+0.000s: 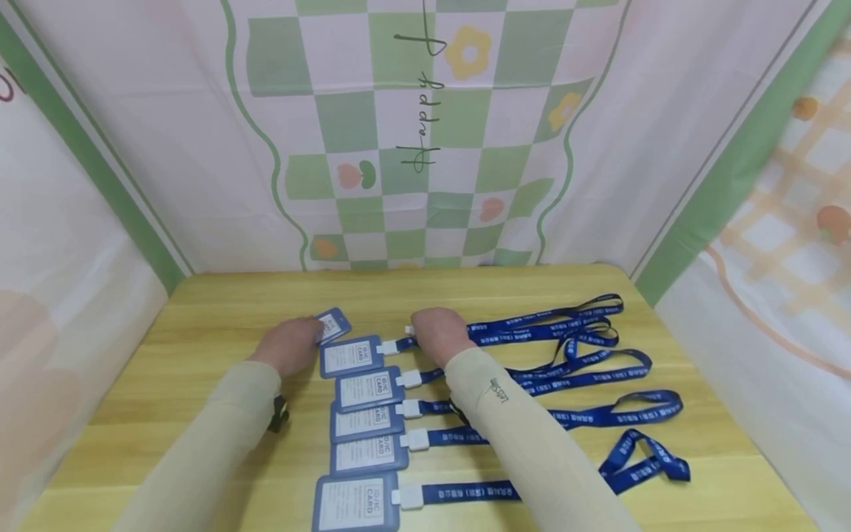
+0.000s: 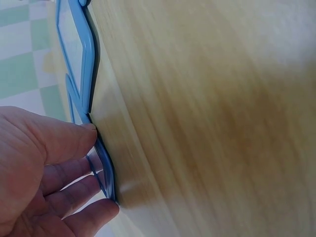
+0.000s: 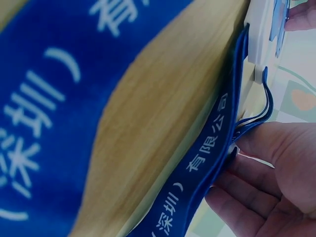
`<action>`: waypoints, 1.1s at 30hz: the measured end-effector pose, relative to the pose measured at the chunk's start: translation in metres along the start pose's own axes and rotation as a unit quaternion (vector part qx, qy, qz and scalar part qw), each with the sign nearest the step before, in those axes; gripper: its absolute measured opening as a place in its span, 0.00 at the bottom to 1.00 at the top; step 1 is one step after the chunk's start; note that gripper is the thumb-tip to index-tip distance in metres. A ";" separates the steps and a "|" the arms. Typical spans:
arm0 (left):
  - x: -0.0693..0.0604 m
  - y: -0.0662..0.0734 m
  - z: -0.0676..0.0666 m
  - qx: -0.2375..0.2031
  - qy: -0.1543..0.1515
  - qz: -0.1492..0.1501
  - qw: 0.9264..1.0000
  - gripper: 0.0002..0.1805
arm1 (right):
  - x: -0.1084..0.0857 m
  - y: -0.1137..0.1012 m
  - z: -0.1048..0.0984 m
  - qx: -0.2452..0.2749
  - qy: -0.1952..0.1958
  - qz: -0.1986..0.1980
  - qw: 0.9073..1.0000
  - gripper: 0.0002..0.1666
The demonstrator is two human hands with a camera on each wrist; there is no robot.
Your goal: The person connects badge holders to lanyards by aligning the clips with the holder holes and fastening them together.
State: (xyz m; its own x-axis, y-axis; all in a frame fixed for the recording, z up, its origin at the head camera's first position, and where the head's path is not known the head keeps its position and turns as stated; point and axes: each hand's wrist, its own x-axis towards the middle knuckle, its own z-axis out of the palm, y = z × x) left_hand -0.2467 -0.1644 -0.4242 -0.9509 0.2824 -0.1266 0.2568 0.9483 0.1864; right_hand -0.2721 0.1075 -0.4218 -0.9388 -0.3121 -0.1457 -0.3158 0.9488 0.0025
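My left hand [image 1: 292, 346] is at the far end of the table, pinching the edge of a blue-framed badge holder [image 1: 335, 325]. In the left wrist view, thumb and fingertips meet on this badge holder's rim [image 2: 106, 165], low over the wood. To the right, my right hand [image 1: 442, 332] grips a blue lanyard [image 1: 515, 323] near its white clip [image 1: 409, 330]. The right wrist view has the printed strap [image 3: 212, 143] between thumb and fingers. Just in front lies another badge holder [image 1: 351, 357], close to the held one. Part of the straps is hidden under my right hand and sleeve.
Several more badge holders [image 1: 357, 502] lie in a column towards the near edge, some overlapping. Their blue lanyards [image 1: 641, 473] stretch right across the wooden table [image 1: 718, 473] and end in loops. A checked curtain [image 1: 425, 214] hangs behind the far edge.
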 end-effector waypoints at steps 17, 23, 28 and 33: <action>-0.001 -0.003 0.005 -0.013 -0.005 -0.009 1.000 0.21 | -0.002 -0.006 -0.002 0.006 -0.010 0.004 1.000 0.05; 0.000 -0.003 0.005 -0.018 -0.008 -0.019 1.000 0.21 | -0.001 -0.006 -0.001 0.005 -0.012 0.005 1.000 0.05; -0.001 -0.002 0.003 -0.020 -0.011 -0.020 1.000 0.21 | -0.001 -0.007 -0.003 0.004 -0.019 0.005 1.000 0.05; -0.001 -0.002 0.002 -0.017 -0.012 -0.016 1.000 0.21 | -0.002 -0.008 -0.005 -0.004 -0.021 0.008 1.000 0.05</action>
State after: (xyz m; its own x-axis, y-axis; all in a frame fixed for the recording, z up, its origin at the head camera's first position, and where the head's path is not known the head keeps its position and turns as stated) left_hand -0.2462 -0.1660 -0.4261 -0.9539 0.2566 -0.1560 0.2207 0.9513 0.2150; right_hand -0.2682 0.1000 -0.4165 -0.9372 -0.2948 -0.1864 -0.3026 0.9530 0.0139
